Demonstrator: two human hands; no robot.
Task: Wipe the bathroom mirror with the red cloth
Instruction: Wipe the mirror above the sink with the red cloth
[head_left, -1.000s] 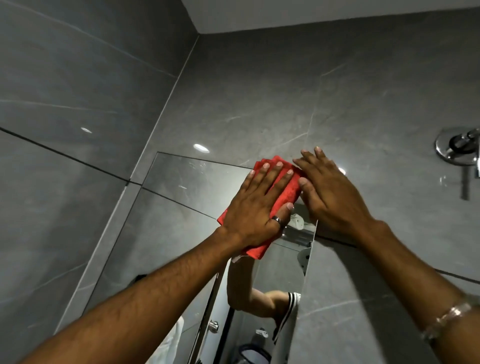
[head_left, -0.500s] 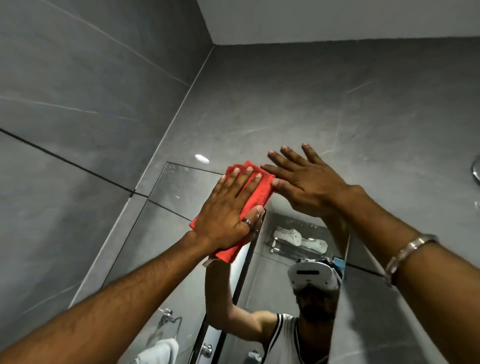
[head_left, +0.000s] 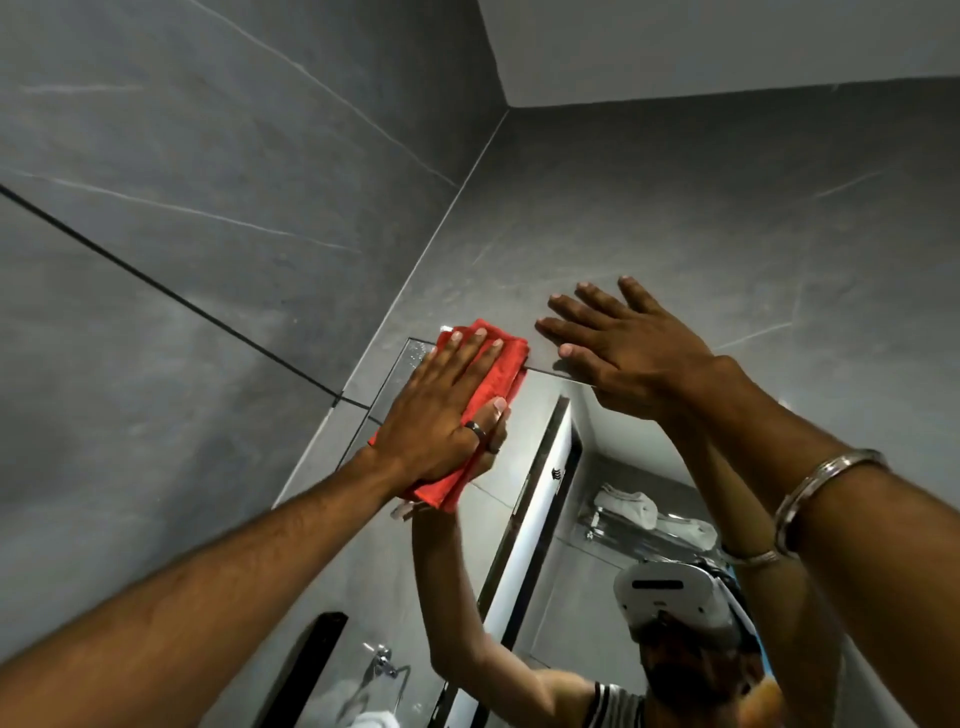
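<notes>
While pressed under the flat left grip (head_left: 441, 410), red cloth (head_left: 488, 374) covers mirror (head_left: 519, 467) corner, right grip (head_left: 628, 348) spread wide.

dim, even light; wide-angle bending at edges.

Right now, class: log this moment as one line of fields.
left hand: flat on red cloth | cloth: mirror top-left corner | right hand: open, across mirror's top edge | step: wiping
</notes>
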